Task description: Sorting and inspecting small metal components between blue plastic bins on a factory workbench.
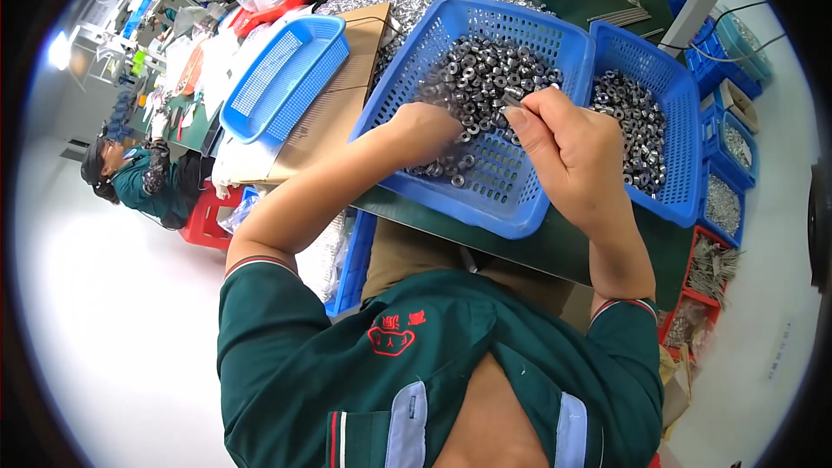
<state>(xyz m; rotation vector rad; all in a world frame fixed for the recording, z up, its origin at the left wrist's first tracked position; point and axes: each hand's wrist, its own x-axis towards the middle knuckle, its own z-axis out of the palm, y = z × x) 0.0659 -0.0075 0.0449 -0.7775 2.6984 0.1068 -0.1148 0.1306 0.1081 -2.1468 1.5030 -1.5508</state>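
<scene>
Blue basket point(520, 208) tilts toward us so the metal rings point(477, 78) slide within reach; our left hand point(425, 132) digs among them, fingers hidden, grip unclear. Our right hand point(568, 152) pinches a thin metal rod point(513, 98) above them. Right of that basket, a second basket point(685, 199) holds more rings
</scene>
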